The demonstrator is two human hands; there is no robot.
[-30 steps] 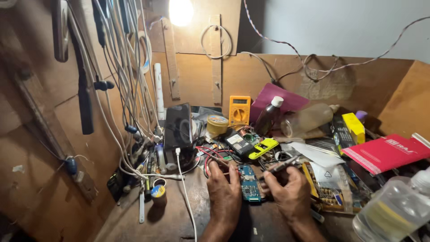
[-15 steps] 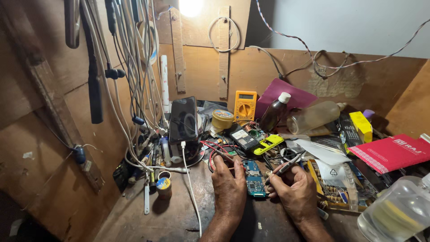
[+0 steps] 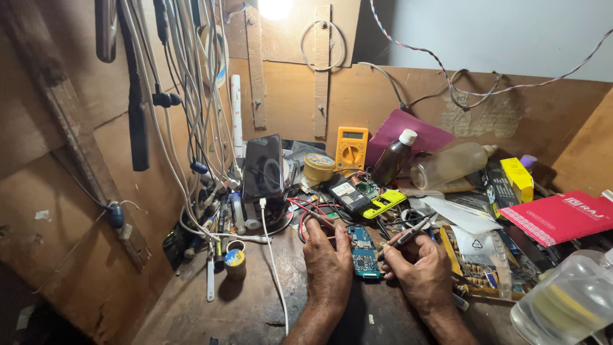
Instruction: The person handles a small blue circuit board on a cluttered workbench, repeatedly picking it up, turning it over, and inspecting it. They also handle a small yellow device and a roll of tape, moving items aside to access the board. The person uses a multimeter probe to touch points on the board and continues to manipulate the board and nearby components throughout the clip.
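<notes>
Circuit board (image 3: 364, 251) between 2 hands — multimeter (image 3: 351, 147) behind.

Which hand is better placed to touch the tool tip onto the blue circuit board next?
Probably the right hand: it already grips the thin tool, whose tip points toward the circuit board. The left hand lies beside the board, seemingly steadying it.

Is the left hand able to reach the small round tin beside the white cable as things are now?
Probably yes. The left hand rests on the blue circuit board, holding nothing bulky. The small round tin stands close to its left; only the thin white cable lies between them.
</notes>
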